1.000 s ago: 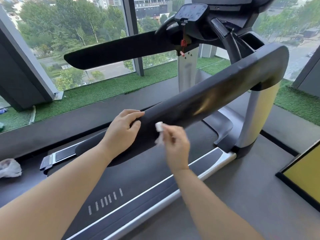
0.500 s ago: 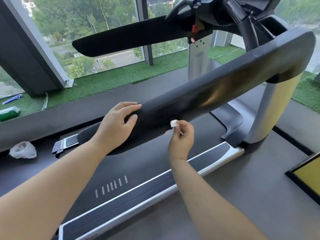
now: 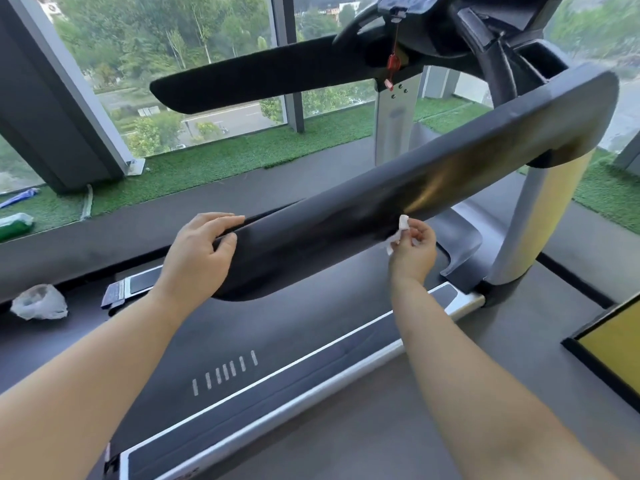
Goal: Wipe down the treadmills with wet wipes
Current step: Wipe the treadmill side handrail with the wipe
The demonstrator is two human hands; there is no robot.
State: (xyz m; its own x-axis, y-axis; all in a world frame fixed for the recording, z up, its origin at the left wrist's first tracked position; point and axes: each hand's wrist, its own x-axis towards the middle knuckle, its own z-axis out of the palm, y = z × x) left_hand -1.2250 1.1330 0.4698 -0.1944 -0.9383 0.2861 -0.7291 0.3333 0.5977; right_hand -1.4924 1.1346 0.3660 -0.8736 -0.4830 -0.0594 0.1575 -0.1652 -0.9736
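Observation:
The treadmill's near black handrail point(image 3: 433, 174) slopes from upper right down to centre left, above the dark running belt point(image 3: 277, 334). My left hand point(image 3: 199, 258) rests over the rail's lower end, fingers laid on top and thumb on the near side. My right hand point(image 3: 414, 249) pinches a small folded white wet wipe point(image 3: 401, 225) and holds it against the rail's lower edge, right of centre. The far handrail point(image 3: 263, 77) and the console with its red safety clip point(image 3: 393, 64) sit behind.
A yellow-and-silver upright point(image 3: 540, 209) carries the rail at right. A crumpled white bag point(image 3: 38, 303) lies on the floor at left. A green packet point(image 3: 15, 225) and a blue item point(image 3: 20, 195) lie on the artificial grass by the window. A yellow panel point(image 3: 613, 344) is at right.
My right hand has slid the wipe up the rail towards the right. My left hand has stayed on the rail's lower end. The view has shifted slightly.

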